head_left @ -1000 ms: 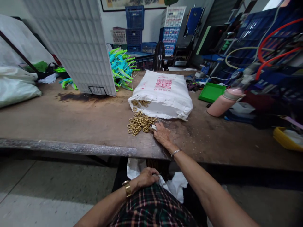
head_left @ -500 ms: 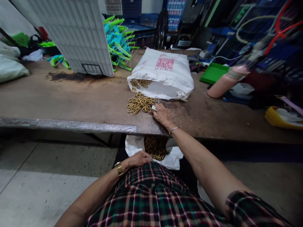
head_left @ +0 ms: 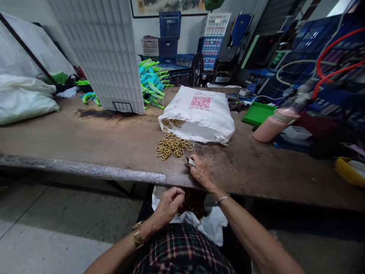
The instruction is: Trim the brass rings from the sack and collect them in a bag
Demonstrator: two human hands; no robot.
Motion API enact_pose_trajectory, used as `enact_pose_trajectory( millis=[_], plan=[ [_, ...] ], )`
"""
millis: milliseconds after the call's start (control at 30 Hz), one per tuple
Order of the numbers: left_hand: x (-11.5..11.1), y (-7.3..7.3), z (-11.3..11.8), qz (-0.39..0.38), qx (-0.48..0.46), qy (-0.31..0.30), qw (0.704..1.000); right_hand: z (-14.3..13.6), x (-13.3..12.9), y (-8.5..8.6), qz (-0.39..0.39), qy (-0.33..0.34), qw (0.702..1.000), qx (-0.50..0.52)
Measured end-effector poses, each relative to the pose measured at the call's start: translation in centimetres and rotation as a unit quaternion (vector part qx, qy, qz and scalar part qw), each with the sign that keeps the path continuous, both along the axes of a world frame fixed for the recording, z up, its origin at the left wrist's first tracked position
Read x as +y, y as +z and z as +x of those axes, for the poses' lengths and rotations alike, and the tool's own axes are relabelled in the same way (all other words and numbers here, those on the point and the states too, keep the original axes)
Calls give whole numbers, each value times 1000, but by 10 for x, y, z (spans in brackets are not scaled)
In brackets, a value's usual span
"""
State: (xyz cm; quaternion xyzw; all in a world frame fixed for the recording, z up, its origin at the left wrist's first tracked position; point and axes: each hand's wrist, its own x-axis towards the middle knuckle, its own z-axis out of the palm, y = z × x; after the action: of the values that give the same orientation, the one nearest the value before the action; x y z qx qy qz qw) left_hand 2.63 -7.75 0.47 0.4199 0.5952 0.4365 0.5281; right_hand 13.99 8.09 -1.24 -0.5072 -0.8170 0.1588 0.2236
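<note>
My right hand (head_left: 201,171) is closed near the table's front edge, around a small white piece with a dark tip (head_left: 190,161) whose kind I cannot make out. Just beyond it lies a loose pile of brass-coloured rings (head_left: 172,146). The pile spreads from the mouth of a white woven sack (head_left: 182,131) lying on its side, with more rings inside. My left hand (head_left: 168,205), fingers curled together, is over the left side of an open white bag (head_left: 215,224) in my lap. Whatever those fingers may hold is hidden. More rings (head_left: 194,205) fill the lap bag in shadow.
On the table (head_left: 114,140) stand a white ribbed panel (head_left: 105,57), a bunch of green and blue plastic pieces (head_left: 155,83), a green tray (head_left: 259,113) and a pink bottle (head_left: 270,127). A yellow container (head_left: 349,171) is at right, a pale sack (head_left: 25,101) at left.
My right hand has drawn back from the ring pile towards the table edge. My left hand has risen from the lap bag's near rim, fingers curled. The view has tilted up.
</note>
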Motion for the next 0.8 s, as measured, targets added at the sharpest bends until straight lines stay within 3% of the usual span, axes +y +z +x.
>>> enact_pose_trajectory(
  millis=[67, 133, 367, 500, 633, 700, 800],
  plan=[
    [14, 6, 0, 10, -14, 71, 997, 4, -11, 0, -36, 5, 996, 83],
    [27, 10, -2, 25, -18, 104, 994, 7, -24, 3, -77, 24, 984, 159],
    [45, 13, 1, 4, -3, 36, 999, 6, -63, 10, -154, 78, 948, 268],
    [42, 10, 4, 36, 9, 60, 997, 5, -71, 12, -169, 37, 939, 296],
    [36, 9, 5, 116, 84, 92, 985, 4, -75, 14, -230, 3, 923, 307],
    [33, 8, 5, 154, 136, 101, 974, 3, -78, 15, -316, 7, 889, 331],
    [29, 4, 4, 186, 189, 104, 959, 1, -82, 17, -455, 6, 797, 398]
  ],
)
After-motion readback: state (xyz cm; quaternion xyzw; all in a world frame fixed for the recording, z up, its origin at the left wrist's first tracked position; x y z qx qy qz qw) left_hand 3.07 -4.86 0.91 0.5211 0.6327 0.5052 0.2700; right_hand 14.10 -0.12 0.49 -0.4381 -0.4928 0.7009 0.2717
